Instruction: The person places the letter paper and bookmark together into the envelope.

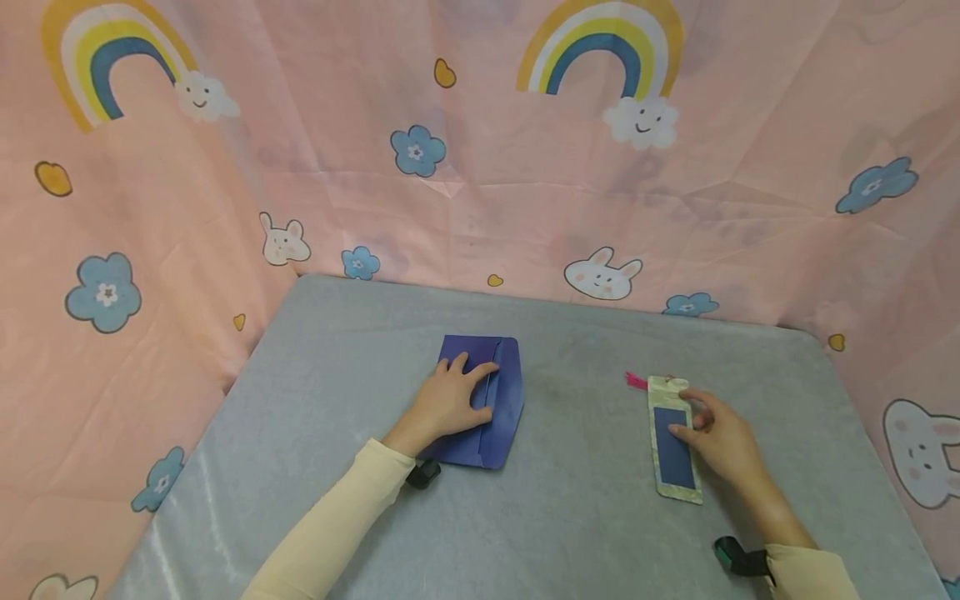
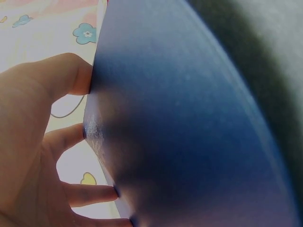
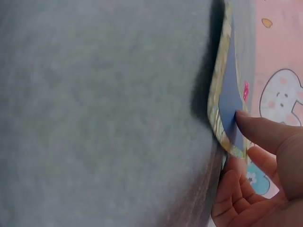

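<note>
A dark blue envelope (image 1: pixel 507 408) lies on the table with its pointed flap side facing right. My left hand (image 1: pixel 448 403) rests on it, fingers spread and fingertips against the paper. In the left wrist view, the thumb and fingertips touch the blue envelope (image 2: pixel 175 118) along its surface. To the right, my right hand (image 1: pixel 723 437) pinches a bookmark (image 1: pixel 675 446) with a pale gold-green border, a blue middle panel and a pink tassel (image 1: pixel 636 381) at its top. The right wrist view has the thumb on the panel of the bookmark (image 3: pixel 229 99), with fingers at its edge and behind.
A grey cloth covers the table (image 1: pixel 570 517). Behind and at both sides hangs a pink curtain (image 1: pixel 480 217) printed with rainbows, rabbits and flowers. Each wrist carries a small black camera, one at the left wrist (image 1: pixel 423 473) and one at the right wrist (image 1: pixel 738 557).
</note>
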Action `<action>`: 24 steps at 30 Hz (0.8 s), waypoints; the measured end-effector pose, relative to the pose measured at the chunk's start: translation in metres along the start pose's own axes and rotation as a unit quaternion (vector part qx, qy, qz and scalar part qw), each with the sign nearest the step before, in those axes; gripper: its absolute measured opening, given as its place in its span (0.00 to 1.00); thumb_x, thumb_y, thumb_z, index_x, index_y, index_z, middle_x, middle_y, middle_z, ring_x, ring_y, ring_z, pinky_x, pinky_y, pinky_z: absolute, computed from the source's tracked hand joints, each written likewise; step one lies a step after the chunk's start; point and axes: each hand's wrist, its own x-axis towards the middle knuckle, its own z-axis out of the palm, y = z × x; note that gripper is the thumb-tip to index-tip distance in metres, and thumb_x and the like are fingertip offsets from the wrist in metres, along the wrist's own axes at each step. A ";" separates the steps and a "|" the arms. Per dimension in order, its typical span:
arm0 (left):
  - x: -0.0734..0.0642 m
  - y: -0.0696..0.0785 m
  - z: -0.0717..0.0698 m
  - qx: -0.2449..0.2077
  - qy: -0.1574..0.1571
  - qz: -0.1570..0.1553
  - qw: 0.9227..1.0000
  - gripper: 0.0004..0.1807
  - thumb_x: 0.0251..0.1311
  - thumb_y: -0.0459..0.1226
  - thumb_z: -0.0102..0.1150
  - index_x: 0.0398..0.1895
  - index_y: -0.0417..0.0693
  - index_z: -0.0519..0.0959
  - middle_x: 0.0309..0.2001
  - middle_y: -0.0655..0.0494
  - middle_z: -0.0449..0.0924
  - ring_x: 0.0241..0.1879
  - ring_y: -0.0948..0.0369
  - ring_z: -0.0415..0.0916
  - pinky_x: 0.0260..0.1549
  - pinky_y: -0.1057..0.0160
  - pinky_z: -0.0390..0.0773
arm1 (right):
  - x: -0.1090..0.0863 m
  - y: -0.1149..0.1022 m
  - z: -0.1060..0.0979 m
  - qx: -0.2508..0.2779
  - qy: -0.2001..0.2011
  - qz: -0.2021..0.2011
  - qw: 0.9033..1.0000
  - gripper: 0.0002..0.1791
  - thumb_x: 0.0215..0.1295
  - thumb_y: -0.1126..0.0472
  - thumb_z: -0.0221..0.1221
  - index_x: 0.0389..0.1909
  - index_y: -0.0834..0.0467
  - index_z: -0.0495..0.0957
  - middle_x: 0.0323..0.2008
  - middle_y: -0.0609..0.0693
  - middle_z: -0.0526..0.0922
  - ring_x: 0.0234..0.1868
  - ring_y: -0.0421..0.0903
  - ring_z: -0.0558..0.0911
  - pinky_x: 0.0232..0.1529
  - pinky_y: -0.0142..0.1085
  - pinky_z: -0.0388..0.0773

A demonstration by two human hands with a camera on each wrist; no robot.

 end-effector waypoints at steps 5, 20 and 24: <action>0.001 0.000 0.001 0.003 0.002 0.000 1.000 0.39 0.53 0.53 0.62 0.72 0.67 0.66 0.72 0.35 0.63 0.67 0.31 0.64 0.55 0.34 0.74 | 0.000 0.003 -0.001 0.012 -0.012 -0.001 1.000 0.31 0.60 0.60 0.67 0.64 0.59 0.69 0.31 0.52 0.72 0.26 0.41 0.67 0.25 0.32 0.62; 0.001 -0.001 0.002 -0.001 0.002 0.000 1.000 0.39 0.53 0.53 0.61 0.72 0.68 0.66 0.72 0.36 0.63 0.68 0.31 0.63 0.55 0.34 0.74 | -0.002 0.004 -0.003 0.036 -0.025 -0.006 0.999 0.30 0.63 0.58 0.65 0.64 0.58 0.68 0.31 0.51 0.70 0.27 0.37 0.66 0.26 0.32 0.61; 0.000 -0.001 0.002 -0.001 0.001 0.001 1.000 0.39 0.53 0.52 0.61 0.72 0.68 0.66 0.72 0.35 0.63 0.68 0.31 0.63 0.55 0.34 0.74 | -0.003 0.006 -0.002 0.050 -0.008 -0.025 0.998 0.26 0.63 0.60 0.65 0.61 0.59 0.72 0.30 0.50 0.69 0.26 0.34 0.65 0.25 0.31 0.62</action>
